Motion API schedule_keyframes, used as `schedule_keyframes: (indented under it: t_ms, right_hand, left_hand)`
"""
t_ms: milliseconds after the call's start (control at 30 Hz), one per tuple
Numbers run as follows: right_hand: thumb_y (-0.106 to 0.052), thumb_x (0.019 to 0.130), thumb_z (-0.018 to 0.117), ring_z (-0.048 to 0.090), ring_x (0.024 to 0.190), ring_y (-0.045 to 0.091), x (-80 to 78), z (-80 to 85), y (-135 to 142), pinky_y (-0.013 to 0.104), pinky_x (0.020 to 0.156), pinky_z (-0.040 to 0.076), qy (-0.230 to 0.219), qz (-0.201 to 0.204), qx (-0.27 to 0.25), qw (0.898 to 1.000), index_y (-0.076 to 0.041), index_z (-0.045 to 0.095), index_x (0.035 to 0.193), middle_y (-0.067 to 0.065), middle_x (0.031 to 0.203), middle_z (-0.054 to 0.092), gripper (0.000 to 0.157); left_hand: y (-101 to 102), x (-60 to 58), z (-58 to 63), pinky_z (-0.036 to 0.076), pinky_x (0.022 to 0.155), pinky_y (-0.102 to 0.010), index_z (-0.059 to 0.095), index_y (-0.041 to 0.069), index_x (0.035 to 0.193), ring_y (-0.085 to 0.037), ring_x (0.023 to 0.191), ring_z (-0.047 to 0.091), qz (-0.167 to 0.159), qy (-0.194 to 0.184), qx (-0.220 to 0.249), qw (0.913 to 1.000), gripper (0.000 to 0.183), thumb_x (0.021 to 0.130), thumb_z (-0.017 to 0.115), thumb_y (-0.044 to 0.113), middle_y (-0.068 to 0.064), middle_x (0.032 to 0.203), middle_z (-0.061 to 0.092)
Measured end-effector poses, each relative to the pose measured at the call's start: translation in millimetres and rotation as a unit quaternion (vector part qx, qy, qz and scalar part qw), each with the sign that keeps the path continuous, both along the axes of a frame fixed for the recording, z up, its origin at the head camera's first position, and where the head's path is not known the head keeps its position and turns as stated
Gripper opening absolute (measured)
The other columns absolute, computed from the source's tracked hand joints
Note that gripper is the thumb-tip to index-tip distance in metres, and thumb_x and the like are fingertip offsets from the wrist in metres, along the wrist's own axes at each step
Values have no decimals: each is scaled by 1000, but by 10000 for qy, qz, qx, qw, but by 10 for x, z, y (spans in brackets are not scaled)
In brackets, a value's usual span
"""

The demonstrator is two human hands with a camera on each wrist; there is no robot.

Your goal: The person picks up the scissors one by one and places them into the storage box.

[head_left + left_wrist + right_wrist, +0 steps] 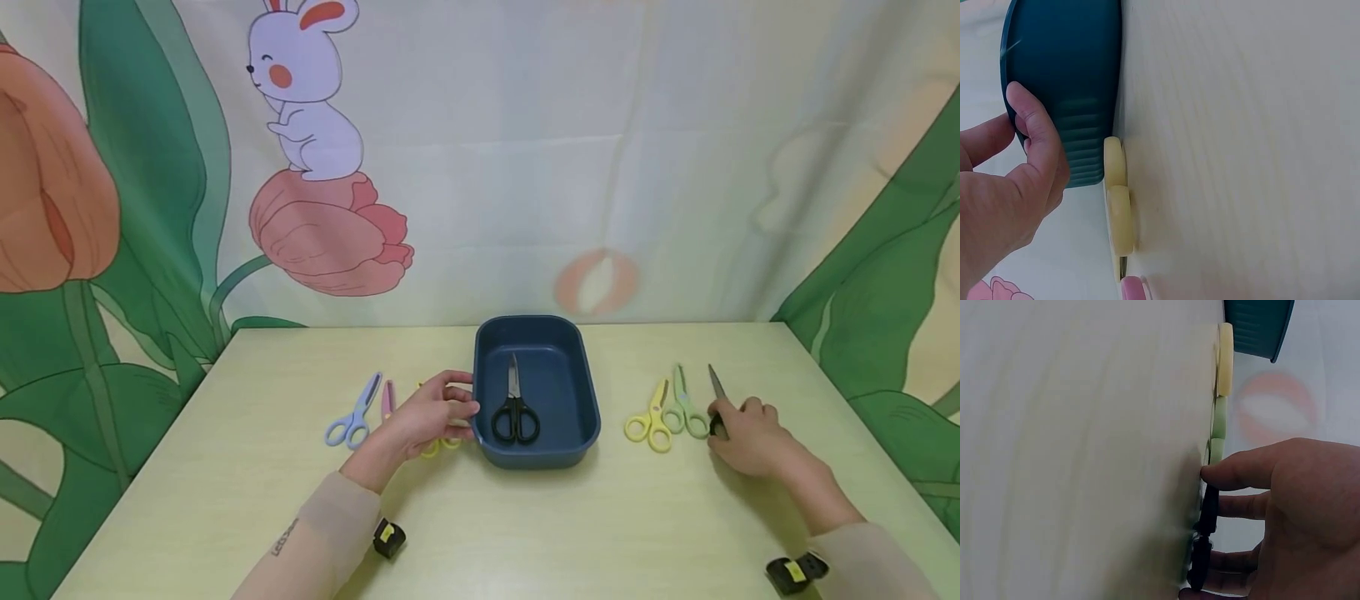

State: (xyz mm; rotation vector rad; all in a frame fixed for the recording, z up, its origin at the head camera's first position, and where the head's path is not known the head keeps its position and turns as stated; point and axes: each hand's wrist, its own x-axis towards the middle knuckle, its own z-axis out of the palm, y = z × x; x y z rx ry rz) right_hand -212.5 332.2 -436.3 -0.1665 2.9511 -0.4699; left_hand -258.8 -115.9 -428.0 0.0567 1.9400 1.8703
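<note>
A dark blue rectangular container [577,454] stands mid-table. Inside it lies a pair of black-handled scissors [514,418], blade pointing away. My left hand [431,415] grips the container's left rim, fingertips at its edge in the left wrist view. Beneath that hand, a pair of yellow scissors [1121,219] lies partly hidden. On the right side, my right hand [757,437] holds a second pair of black-handled scissors [717,383] by the handles, blade pointing away. In the right wrist view the thumb and fingers are around its black handles [1200,559], close to the tabletop.
Yellow scissors [658,417] and green scissors [686,408] lie between the container and my right hand. Blue scissors [354,421] and pink scissors [387,400] lie left of my left hand. A printed curtain [480,167] hangs along the table's back edge.
</note>
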Motion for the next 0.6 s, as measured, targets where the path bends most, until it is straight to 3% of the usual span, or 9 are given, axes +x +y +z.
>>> schedule_keyframes:
  t_ms: [267, 600]
  right_hand:
    - [-21, 95, 59, 36, 99, 53, -5, -20, 8, 59, 73, 44, -74, -186, -182, 9996, 5, 49, 124, 36, 104, 37, 39]
    - [-24, 93, 64, 34, 97, 50, -33, 11, -52, 53, 70, 40, 218, -300, -316, 9988, 1, 48, 121, 32, 102, 35, 40]
  left_hand:
    - [-10, 7, -14, 60, 75, -34, 37, 1, 151, -26, 83, 60, -5, -19, 59, 10000, 55, 101, 60, -4, -16, 112, 51]
    - [-16, -1, -21, 60, 73, -32, 37, 1, 151, -25, 82, 59, -64, -2, 82, 9999, 54, 102, 58, -4, -15, 112, 50]
